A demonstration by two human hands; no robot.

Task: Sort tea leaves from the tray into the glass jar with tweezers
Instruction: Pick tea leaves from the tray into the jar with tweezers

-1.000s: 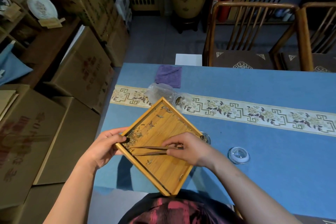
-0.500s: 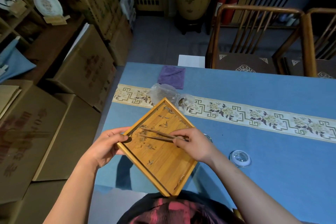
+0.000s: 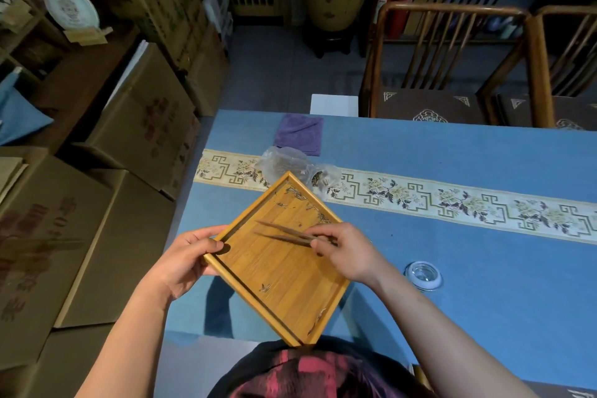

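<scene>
A left hand [image 3: 181, 260] gripped the bamboo tray [image 3: 284, 275] while the right hand [image 3: 347, 252] pinched spread tweezers [image 3: 282, 232] over a few remaining tea leaves [image 3: 303, 203] (glass jar apparently hidden behind).

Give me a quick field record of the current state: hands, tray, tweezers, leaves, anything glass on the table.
left hand: grips the tray's left corner, tray held up and tilted
right hand: pinches the tweezers at their rear end
tray: bamboo, turned like a diamond
tweezers: tips apart, over the tray floor, nothing between them
tea leaves: mostly near the far corner; a few near the close edges
glass lid: flat on the blue cloth, right of the tray
glass jar: not clearly visible
</scene>
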